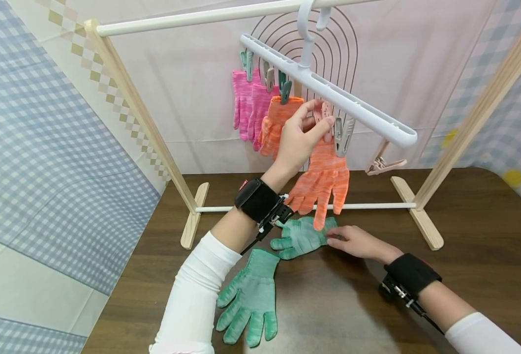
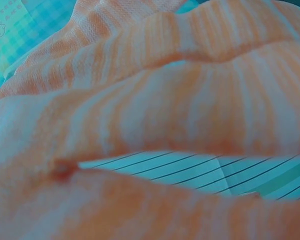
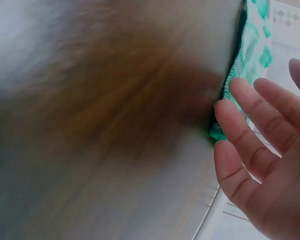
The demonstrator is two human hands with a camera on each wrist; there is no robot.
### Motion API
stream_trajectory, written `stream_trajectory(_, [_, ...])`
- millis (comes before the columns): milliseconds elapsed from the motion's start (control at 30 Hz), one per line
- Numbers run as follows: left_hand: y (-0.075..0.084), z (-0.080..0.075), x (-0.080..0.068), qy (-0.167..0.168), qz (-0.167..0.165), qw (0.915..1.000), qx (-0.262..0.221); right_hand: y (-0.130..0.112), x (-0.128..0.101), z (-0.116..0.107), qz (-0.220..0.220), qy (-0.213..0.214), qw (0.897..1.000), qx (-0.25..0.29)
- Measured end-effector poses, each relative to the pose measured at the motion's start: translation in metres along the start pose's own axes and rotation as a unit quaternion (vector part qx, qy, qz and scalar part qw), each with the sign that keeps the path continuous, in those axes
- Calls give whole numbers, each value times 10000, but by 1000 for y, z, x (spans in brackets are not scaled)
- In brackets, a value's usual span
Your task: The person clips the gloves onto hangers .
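My left hand [image 1: 297, 137] is raised to the hanger and pinches a pink clothespin [image 1: 325, 120] at the cuff of an orange glove [image 1: 326, 172]. A grey clothespin [image 1: 343, 136] sits beside it at the same cuff. In the left wrist view the orange striped knit [image 2: 190, 110] fills most of the picture. Low over the table, my right hand [image 1: 359, 242] has its loosely bent fingertips right at the cuff of a green glove [image 1: 302, 236]; the right wrist view shows the fingers apart beside the green knit edge [image 3: 232, 90]. Nearer me lies a second green glove [image 1: 253, 295], flat.
The white hanger [image 1: 353, 96] hangs from the rack's white rod [image 1: 198, 17]. Pink gloves [image 1: 244, 105] and another orange glove [image 1: 278, 118] hang at its far end. An unused-looking pink clothespin [image 1: 384, 164] dangles at the near end. Wooden posts [image 1: 140, 115] flank the dark table [image 1: 473, 216].
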State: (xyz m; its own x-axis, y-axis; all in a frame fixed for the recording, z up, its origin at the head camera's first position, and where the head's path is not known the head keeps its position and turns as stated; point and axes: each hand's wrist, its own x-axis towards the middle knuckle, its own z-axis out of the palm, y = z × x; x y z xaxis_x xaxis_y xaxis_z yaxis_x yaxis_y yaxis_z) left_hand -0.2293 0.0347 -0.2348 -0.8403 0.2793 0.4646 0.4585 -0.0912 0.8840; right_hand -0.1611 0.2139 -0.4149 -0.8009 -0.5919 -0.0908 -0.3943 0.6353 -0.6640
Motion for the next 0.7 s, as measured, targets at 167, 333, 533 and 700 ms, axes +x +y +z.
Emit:
stream_trajectory(167, [0, 0, 0, 1, -8, 10000, 39, 4, -10, -1, 0, 46, 10000, 40])
stream_trajectory(333, [0, 0, 0, 14, -20, 9999, 98, 9, -16, -1, 34, 132, 9999, 37])
stream_trajectory(533, [0, 0, 1, 8, -22, 9999, 114, 14, -20, 1, 198, 203, 9996, -34])
stream_trajectory(700, [-1, 0, 1, -31, -41, 10000, 65, 15, -24, 0, 468, 184, 9987, 3])
